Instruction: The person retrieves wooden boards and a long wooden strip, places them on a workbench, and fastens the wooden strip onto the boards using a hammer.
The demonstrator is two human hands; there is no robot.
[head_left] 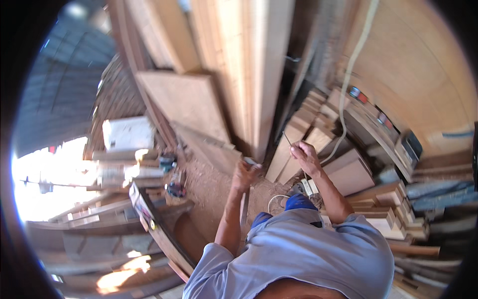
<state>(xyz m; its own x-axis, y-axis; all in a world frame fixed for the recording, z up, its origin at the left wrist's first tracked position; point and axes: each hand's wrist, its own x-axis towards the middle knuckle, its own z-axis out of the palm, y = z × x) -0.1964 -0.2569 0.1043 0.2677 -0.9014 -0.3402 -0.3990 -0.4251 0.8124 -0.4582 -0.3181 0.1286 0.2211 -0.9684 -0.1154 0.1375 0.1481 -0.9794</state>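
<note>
From here I see the left hand (242,177) just below the tall boards (271,74) and, right of them, the right hand (306,156) pinching what looks like a thin stick (287,138).

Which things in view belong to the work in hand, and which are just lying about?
Work in hand:
- thin stick, in the right hand
- small pale thing at the left hand, too blurred to name

Apparently just lying about:
- white panel
- timber stack, lower right
- white power strip

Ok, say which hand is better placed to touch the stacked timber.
Probably the right hand: it overlaps the stacked timber in view, holding a thin stick; the left hand sits farther off.
</note>
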